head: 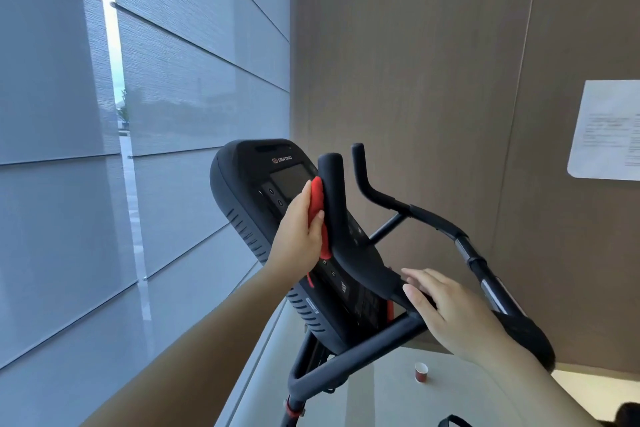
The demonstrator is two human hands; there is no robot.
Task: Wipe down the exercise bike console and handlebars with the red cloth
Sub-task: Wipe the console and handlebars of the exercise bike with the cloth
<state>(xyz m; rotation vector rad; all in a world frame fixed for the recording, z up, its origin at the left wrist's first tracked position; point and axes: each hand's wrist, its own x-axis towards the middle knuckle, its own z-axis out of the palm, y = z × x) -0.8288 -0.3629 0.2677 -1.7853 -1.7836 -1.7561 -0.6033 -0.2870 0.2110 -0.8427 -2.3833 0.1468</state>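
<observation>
In the head view, the left hand (299, 234) grasps the cloth (316, 198), thumb over it, and presses it against the side of the upright bar (331, 191) that faces the console (242, 184). The fingers beyond the cloth are hidden. The cloth is bunched into a narrow roll, and a tail hangs down along the bar toward the console's lower buttons. The right hand (450, 310) lies on the bar's lower bend with straight, loose fingers, grasping nothing.

The likeliest fault is patchy cleaning: a bunched cloth touches only a strip of the bar, so the far side probably stays unwiped unless the hand wraps round. The dangling tail or the knuckles may brush the buttons, since the hand works in the tight gap between bar and console. With the grip mostly thumb pressure, a quick stroke may pull the cloth free and drop it toward the cup (421, 372) below.
</observation>
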